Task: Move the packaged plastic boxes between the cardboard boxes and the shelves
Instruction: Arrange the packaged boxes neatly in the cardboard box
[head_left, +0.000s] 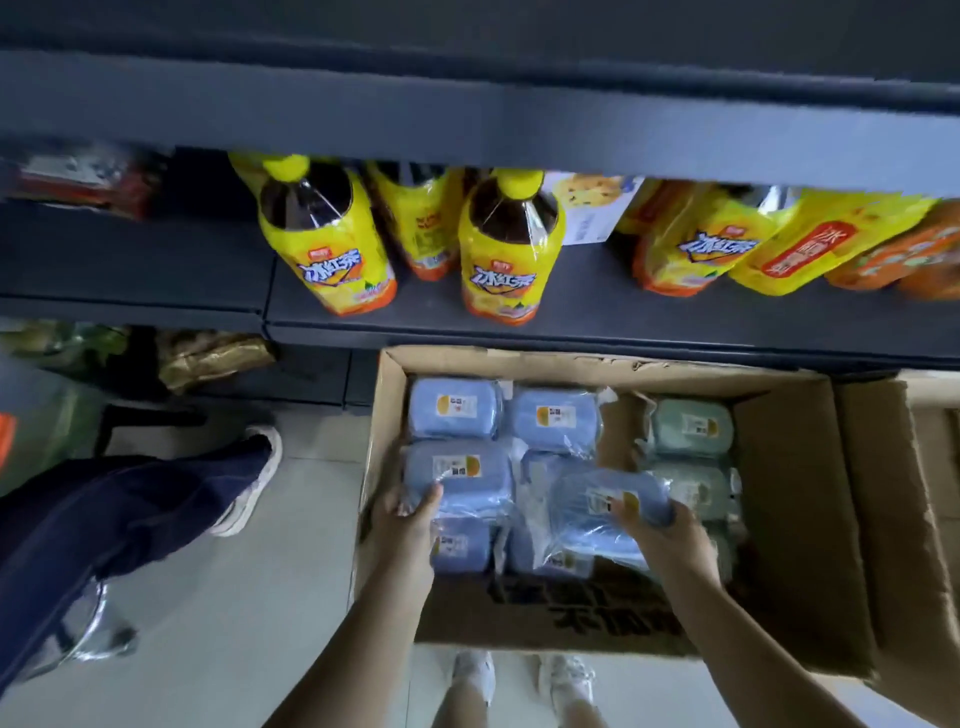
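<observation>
Left hand's (408, 519) fingers grip a film-wrapped blue box (457, 475), right hand's (662, 527) a tilted blue box (597, 512), inside cardboard box (795, 467).

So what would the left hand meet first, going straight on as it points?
The left hand grips a blue box; straight on lies the rear blue box, probably first, though depth is unclear.

wrapped plastic boxes (454, 408) | blue, green | flat rows | inside cardboard box (795, 467)
</observation>
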